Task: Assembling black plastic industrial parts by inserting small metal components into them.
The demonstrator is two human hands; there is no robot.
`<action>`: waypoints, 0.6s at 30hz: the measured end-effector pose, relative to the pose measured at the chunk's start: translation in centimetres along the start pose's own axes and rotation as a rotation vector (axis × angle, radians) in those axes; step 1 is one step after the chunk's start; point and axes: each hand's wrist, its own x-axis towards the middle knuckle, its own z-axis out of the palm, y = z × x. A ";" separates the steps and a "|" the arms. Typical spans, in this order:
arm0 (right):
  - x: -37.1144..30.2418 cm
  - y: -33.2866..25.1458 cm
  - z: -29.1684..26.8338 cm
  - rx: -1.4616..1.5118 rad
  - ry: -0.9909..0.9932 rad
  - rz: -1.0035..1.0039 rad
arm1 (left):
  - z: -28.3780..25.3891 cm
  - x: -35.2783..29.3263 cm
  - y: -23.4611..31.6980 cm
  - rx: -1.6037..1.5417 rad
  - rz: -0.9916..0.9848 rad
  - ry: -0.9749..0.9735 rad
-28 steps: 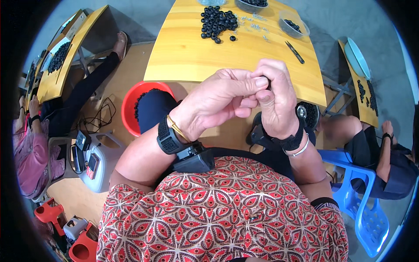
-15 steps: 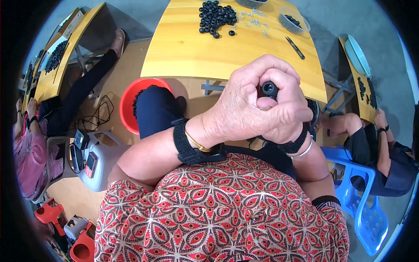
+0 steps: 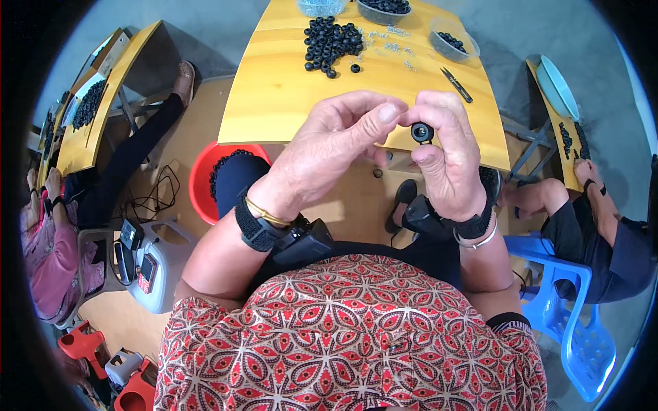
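My right hand (image 3: 452, 161) grips a small black ring-shaped part (image 3: 421, 132) between thumb and forefinger, its round opening facing up. Close beside it is my left hand (image 3: 312, 151), with the thumb laid over the forefinger tip in a pinch. Whatever lies in that pinch, if anything, is hidden. The left fingertips come close to the right forefinger; whether they touch I cannot tell. Both hands are raised before the near edge of the yellow table (image 3: 274, 103). A pile of similar black parts (image 3: 329, 42) lies on the table, beside scattered small clear-silvery pieces (image 3: 392, 46).
Black tweezers (image 3: 456, 85) and tubs of black parts (image 3: 456, 42) (image 3: 384, 10) lie on the table. By my left leg stands a red basin (image 3: 203, 181). Two people sit at side tables. A blue plastic chair (image 3: 576, 301) is at right, a grey stool (image 3: 154, 267) at left.
My hands, clasped together around the black part before, have come apart. The left has drawn away leftward, and the right keeps the part, now more exposed.
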 end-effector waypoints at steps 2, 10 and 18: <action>0.1 0.4 -0.1 -0.080 -0.029 -0.060 | -0.2 -0.3 0.2 -0.151 -0.110 -0.071; 0.3 -0.1 1.0 0.248 -0.102 0.115 | -0.6 -0.8 0.7 -0.292 -0.214 -0.091; 0.2 0.1 -0.3 0.819 0.168 0.612 | -0.4 -1.1 1.1 -0.324 -0.111 0.044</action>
